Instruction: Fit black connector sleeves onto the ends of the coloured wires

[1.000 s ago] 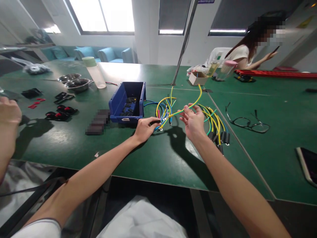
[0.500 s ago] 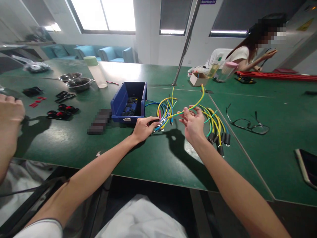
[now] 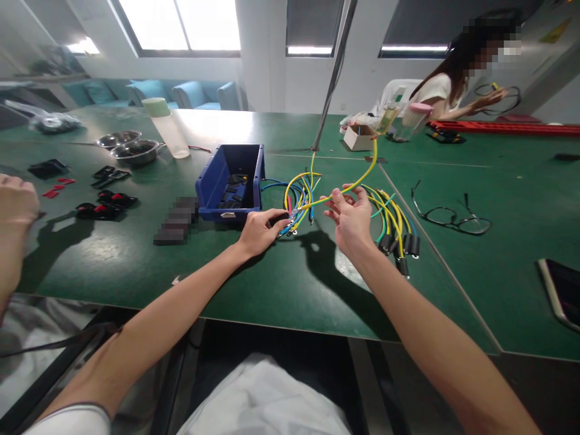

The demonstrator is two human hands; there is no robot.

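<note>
In the head view, my right hand pinches a yellow-green cable between thumb and fingers. One end of this cable curves up towards the back; the other, with a metal ring terminal, reaches towards my left hand. My left thumb and forefinger close on a small black piece, partly hidden by the fingers. Beside that hand lies a loose bundle of blue and yellow-green cables with ring terminals. Right of my right hand, several more cables end in black sleeves.
A blue bin holding black parts stands behind my left hand. Steel bowls, a bottle and black-and-red parts lie left. Eyeglasses and a phone lie right. Another person's hand is at the left edge; a person sits opposite.
The whole view has shifted slightly. My hands keep their grips, with the cable end close to my left fingertips. Across the table, the other person's dark cable now shows as a loop.
</note>
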